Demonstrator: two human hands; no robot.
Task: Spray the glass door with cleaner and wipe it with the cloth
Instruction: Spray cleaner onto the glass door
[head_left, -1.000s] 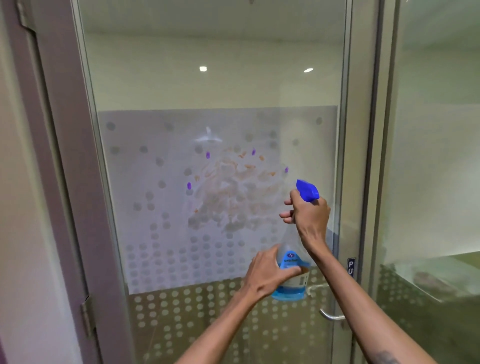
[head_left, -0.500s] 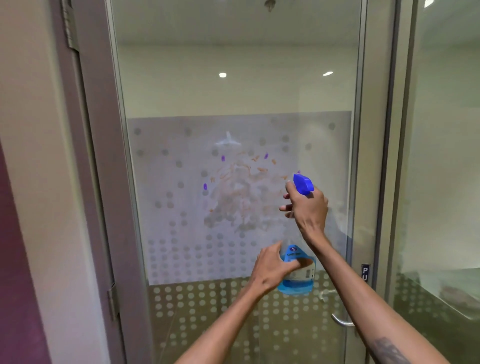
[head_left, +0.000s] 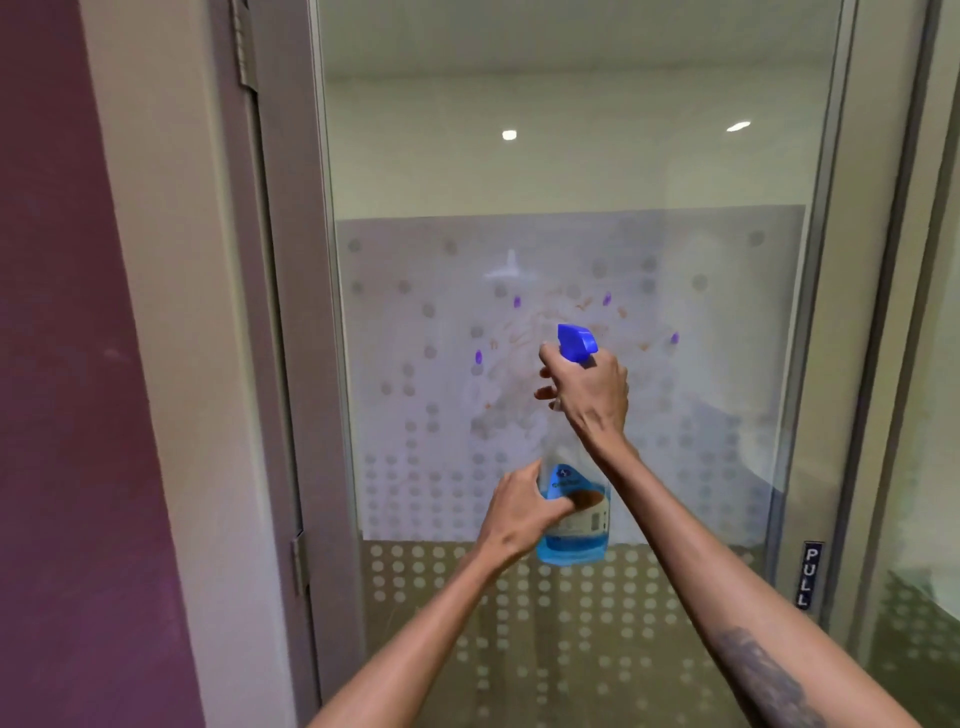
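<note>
A glass door (head_left: 571, 171) with a frosted dotted band fills the view. Orange smears and a few purple spots (head_left: 524, 364) mark the frosted part at mid height. A clear spray bottle (head_left: 576, 525) with blue liquid and a blue trigger head is held upright close to the glass. My right hand (head_left: 587, 395) grips its neck at the trigger, nozzle pointing at the smears. My left hand (head_left: 524, 512) holds the bottle's lower body from the left. No cloth is in view.
The door's grey metal frame (head_left: 291, 364) with hinges runs down the left, beside a cream and maroon wall (head_left: 78, 415). A "PULL" label (head_left: 808, 574) sits on the right frame. Another glass panel (head_left: 930, 364) stands at the far right.
The view has swung left, so the door sits further right in frame. The bottle and both hands have moved left and slightly up across the smeared patch; both grips are unchanged.
</note>
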